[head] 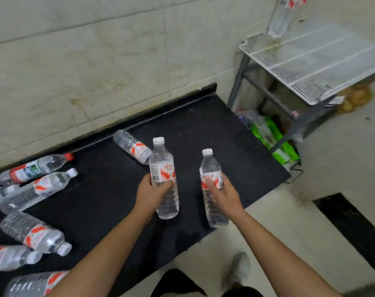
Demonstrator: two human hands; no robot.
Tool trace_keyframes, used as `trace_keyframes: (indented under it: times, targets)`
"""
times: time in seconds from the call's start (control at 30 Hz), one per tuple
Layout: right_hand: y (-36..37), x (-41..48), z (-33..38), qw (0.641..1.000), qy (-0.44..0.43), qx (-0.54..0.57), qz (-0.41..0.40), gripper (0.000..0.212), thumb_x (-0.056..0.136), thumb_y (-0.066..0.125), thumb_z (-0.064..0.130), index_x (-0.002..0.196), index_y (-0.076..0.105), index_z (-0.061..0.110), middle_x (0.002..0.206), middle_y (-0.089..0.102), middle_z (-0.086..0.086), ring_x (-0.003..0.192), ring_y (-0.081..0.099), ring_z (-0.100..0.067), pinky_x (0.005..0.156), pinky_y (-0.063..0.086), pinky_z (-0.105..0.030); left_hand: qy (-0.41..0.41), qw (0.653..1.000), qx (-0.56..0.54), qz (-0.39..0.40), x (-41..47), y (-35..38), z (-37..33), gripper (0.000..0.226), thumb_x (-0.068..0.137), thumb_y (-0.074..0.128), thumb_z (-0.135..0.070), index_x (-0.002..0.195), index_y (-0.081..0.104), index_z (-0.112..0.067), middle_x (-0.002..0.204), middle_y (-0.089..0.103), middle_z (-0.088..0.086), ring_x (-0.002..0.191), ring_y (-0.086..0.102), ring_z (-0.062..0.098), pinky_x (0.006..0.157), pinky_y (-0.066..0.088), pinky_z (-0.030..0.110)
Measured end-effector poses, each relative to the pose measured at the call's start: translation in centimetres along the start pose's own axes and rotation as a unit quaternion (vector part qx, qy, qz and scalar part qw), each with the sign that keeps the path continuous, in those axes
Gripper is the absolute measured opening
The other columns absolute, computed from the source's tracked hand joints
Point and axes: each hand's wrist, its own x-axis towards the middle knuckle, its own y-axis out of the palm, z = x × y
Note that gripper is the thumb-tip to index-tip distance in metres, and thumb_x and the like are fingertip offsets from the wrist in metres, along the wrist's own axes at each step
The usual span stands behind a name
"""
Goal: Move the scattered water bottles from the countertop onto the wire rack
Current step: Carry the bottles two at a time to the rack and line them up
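Handling: seemingly full, so some weight; thin plastic likely dents; best gripped mid-body.
Look: left bottle [162, 166] and right bottle [210, 166] are clear and upright, with white caps and red-white labels.
Hands: left hand [153, 190] and right hand [223, 195] each wrap a bottle below its label.
Place: both well apart from the rack [311, 61], down-left of it; spare bottles [41, 185] lie farther left.
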Motion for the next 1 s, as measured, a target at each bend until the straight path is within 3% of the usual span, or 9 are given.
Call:
trace_keyframes:
  times: [0.07,0.23,0.4,0.5,0.6,0.7,0.8,0.93,1.0]
  targets:
    - [-3.4,-0.3,0.8,0.996,-0.025,0.076,-0.039,0.046,0.090,0.059,0.067,0.127,0.059,0.040,0.115,0.071,0.015,0.108,0.067,-0.008,0.096,0.051,-0.034,0.042,0.998,-0.026,0.034,-1.2,3.6,-3.2,0.037,0.080,0.079,-0.016,0.113,0.064,-0.013,0.102,0.075,0.004,0.088,0.073,0.017,0.070,0.055,0.026]
    - [-14.6,-0.7,1.8,0.968,-0.079,0.216,-0.104,0.041,0.097,0.059,0.053,0.127,0.063,0.025,0.115,0.074,0.003,0.106,0.070,-0.015,0.097,0.054,-0.039,0.097,0.984,-0.116,0.093,-5.7,14.2,-10.0,0.075,0.055,0.065,-0.046,0.118,0.057,-0.006,0.102,0.070,0.014,0.086,0.070,0.024,0.074,0.057,0.039]
    - [-28.3,-1.4,0.4,0.925,-0.100,0.347,-0.120,0.028,0.103,0.057,0.032,0.120,0.065,0.011,0.097,0.074,-0.005,0.084,0.070,-0.017,0.077,0.054,-0.033,0.108,0.965,-0.179,0.158,-10.3,26.1,-14.2,0.061,0.061,0.066,-0.032,0.115,0.057,-0.005,0.092,0.062,0.014,0.069,0.063,0.019,0.059,0.053,0.031]
    - [-36.7,-1.8,-1.0,0.917,-0.122,0.356,-0.133,0.029,0.102,0.058,0.034,0.119,0.065,0.012,0.091,0.074,-0.002,0.076,0.070,-0.014,0.069,0.053,-0.030,0.102,0.950,-0.209,0.208,-12.4,33.2,-15.7,0.078,0.062,0.073,-0.037,0.127,0.054,0.002,0.090,0.063,0.013,0.072,0.063,0.022,0.069,0.053,0.034]
    - [-43.5,-2.1,-2.1,0.900,-0.123,0.392,-0.144,0.028,0.101,0.058,0.034,0.118,0.064,0.012,0.086,0.072,-0.001,0.071,0.069,-0.012,0.062,0.055,-0.026,0.114,0.938,-0.221,0.240,-14.9,39.5,-17.0,0.053,0.084,0.071,-0.040,0.123,0.060,-0.006,0.086,0.068,0.008,0.070,0.066,0.020,0.072,0.057,0.035]
    - [-48.6,-1.7,-2.3,0.904,-0.128,0.374,-0.165,0.049,0.090,0.071,0.047,0.121,0.065,0.010,0.097,0.074,-0.008,0.085,0.071,-0.024,0.077,0.059,-0.038,0.141,0.951,-0.180,0.208,-16.4,44.3,-18.5,0.056,0.087,0.070,-0.049,0.124,0.063,-0.008,0.098,0.073,0.010,0.081,0.069,0.023,0.083,0.056,0.043]
    - [-52.7,0.1,-2.1,0.912,-0.147,0.339,-0.180,0.063,0.072,0.077,0.062,0.116,0.067,0.018,0.101,0.077,-0.006,0.092,0.074,-0.027,0.088,0.060,-0.049,0.210,0.958,-0.101,0.170,-16.4,47.7,-20.5,0.061,0.079,0.075,-0.058,0.121,0.064,-0.015,0.110,0.075,0.008,0.093,0.072,0.021,0.082,0.057,0.043]
    - [-56.2,3.5,-0.7,0.916,-0.201,0.292,-0.185,0.043,0.077,0.079,0.054,0.109,0.065,0.029,0.102,0.077,0.003,0.095,0.074,-0.018,0.090,0.059,-0.044,0.271,0.947,-0.081,0.152,-14.9,51.3,-23.0,0.050,0.084,0.076,-0.046,0.121,0.059,-0.017,0.115,0.072,0.004,0.103,0.071,0.018,0.089,0.058,0.041]
    - [-57.7,5.5,0.1,0.920,-0.227,0.266,-0.178,0.030,0.086,0.079,0.039,0.108,0.063,0.027,0.100,0.076,0.007,0.093,0.072,-0.009,0.086,0.058,-0.031,0.286,0.943,-0.095,0.139,-13.5,53.2,-24.5,0.051,0.083,0.077,-0.043,0.121,0.056,-0.016,0.112,0.072,0.001,0.104,0.071,0.017,0.094,0.057,0.041]
